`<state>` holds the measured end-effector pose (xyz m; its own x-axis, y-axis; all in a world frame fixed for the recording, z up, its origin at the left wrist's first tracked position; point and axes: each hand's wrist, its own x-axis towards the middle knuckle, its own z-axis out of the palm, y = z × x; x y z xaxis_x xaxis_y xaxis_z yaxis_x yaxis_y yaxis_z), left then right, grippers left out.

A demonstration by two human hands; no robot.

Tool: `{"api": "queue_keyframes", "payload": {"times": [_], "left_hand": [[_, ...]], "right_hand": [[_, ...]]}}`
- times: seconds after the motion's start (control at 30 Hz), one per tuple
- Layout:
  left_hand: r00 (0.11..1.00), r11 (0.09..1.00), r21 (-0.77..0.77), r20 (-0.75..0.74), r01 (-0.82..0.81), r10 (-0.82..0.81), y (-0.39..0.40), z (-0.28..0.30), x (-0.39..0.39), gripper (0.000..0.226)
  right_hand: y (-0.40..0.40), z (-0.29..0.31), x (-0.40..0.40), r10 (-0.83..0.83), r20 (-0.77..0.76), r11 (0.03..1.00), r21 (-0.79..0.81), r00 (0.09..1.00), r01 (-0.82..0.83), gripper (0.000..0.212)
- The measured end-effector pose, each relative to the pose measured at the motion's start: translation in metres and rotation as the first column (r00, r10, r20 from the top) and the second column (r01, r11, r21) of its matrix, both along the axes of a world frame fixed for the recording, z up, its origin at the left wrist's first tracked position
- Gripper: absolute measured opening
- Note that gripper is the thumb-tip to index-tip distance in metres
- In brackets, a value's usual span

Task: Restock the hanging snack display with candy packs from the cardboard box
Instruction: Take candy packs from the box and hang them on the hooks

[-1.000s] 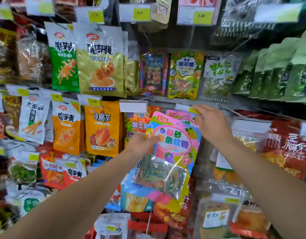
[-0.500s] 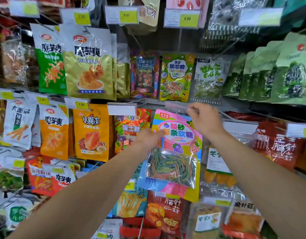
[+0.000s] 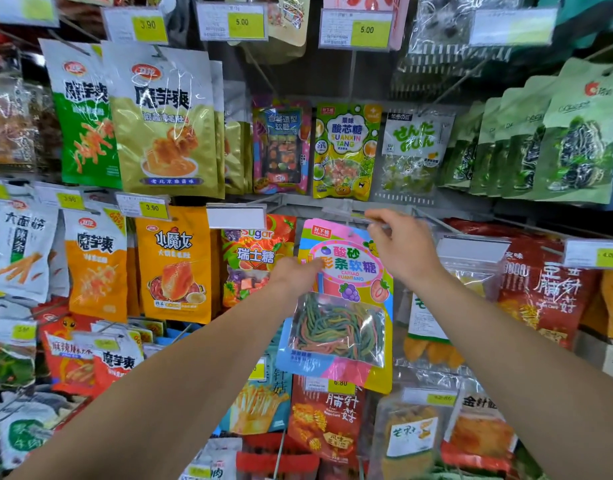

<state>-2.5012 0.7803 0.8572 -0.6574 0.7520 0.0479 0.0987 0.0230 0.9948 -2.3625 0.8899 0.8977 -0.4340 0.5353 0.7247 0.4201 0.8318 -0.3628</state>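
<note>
A pink, blue and yellow candy pack (image 3: 343,306) with rainbow strips behind a clear window hangs in the middle of the snack display. My left hand (image 3: 291,273) pinches the pack's left edge just under its top. My right hand (image 3: 400,249) is raised at the pack's upper right corner, its fingers curled around the tip of the metal display hook (image 3: 353,216) and its clear price holder. The cardboard box is out of view.
Hanging snack bags fill the wall: an orange bag (image 3: 175,265) and a Sugar candy bag (image 3: 255,258) to the left, red bags (image 3: 547,289) to the right, green seaweed bags (image 3: 571,133) at the upper right. Yellow price tags (image 3: 152,207) jut out on the hooks.
The candy pack has swung from tilted to nearly upright and sits higher against the hook. My right hand has stayed at the hook tip; my left hand followed the pack's edge.
</note>
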Motion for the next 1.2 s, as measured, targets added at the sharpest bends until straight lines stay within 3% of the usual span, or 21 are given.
{"api": "queue_keyframes", "payload": {"times": [0.07, 0.17, 0.23, 0.3, 0.43, 0.53, 0.63, 0.77, 0.83, 0.97, 1.2], "left_hand": [[1.0, 1.0, -0.005, 0.005, 0.022, -0.022, -0.002, -0.003, 0.0, 0.02], [0.996, 0.998, 0.014, 0.069, 0.058, -0.058, -0.003, -0.008, 0.0, 0.068], [0.991, 0.996, 0.028, 0.105, 0.085, -0.087, 0.001, -0.013, -0.003, 0.078], [0.988, 0.997, 0.029, 0.136, 0.073, -0.077, 0.004, -0.014, -0.004, 0.074], [0.99, 0.998, 0.054, 0.131, 0.036, -0.043, 0.0, -0.017, 0.002, 0.059], [0.981, 0.997, 0.072, 0.192, 0.016, -0.03, 0.003, -0.023, 0.004, 0.029], [1.0, 1.0, 0.024, -0.005, -0.009, 0.009, 0.007, -0.039, -0.006, 0.045], [0.973, 0.995, -0.095, -0.231, -0.015, -0.007, 0.005, -0.073, -0.015, 0.029], [0.958, 0.992, -0.124, -0.284, -0.005, -0.031, 0.002, -0.088, -0.022, 0.036], [0.924, 0.988, -0.139, -0.364, 0.07, -0.117, -0.004, -0.086, -0.025, 0.068], [0.898, 0.945, -0.239, -0.328, 0.223, -0.295, 0.001, -0.075, -0.037, 0.062]], "right_hand": [[-0.002, -0.011, 0.004, -0.008, 0.03, 0.998, 0.065, 1.0, 0.006, 0.038], [-0.008, -0.039, 0.013, -0.055, 0.027, 0.996, 0.068, 0.998, 0.053, 0.051], [-0.01, -0.059, 0.018, -0.092, 0.008, 0.996, 0.017, 0.996, 0.092, 0.059], [-0.011, -0.075, 0.02, -0.085, -0.001, 0.994, -0.062, 0.996, 0.085, 0.065], [-0.019, -0.11, 0.025, 0.026, -0.06, 0.927, -0.371, 0.998, -0.047, 0.079], [-0.026, -0.134, 0.031, 0.104, -0.09, 0.886, -0.443, 0.991, -0.133, 0.087], [-0.031, -0.147, 0.031, 0.095, -0.107, 0.896, -0.424, 0.99, -0.132, 0.09], [-0.027, -0.148, 0.022, -0.009, -0.099, 0.923, -0.384, 0.995, -0.03, 0.081], [-0.025, -0.145, 0.015, -0.074, -0.055, 0.927, -0.371, 0.996, 0.048, 0.076], [-0.021, -0.133, 0.002, -0.152, 0.005, 0.92, -0.366, 0.988, 0.143, 0.069], [-0.016, -0.124, -0.012, -0.161, 0.114, 0.844, -0.499, 0.98, 0.197, 0.074]]}}
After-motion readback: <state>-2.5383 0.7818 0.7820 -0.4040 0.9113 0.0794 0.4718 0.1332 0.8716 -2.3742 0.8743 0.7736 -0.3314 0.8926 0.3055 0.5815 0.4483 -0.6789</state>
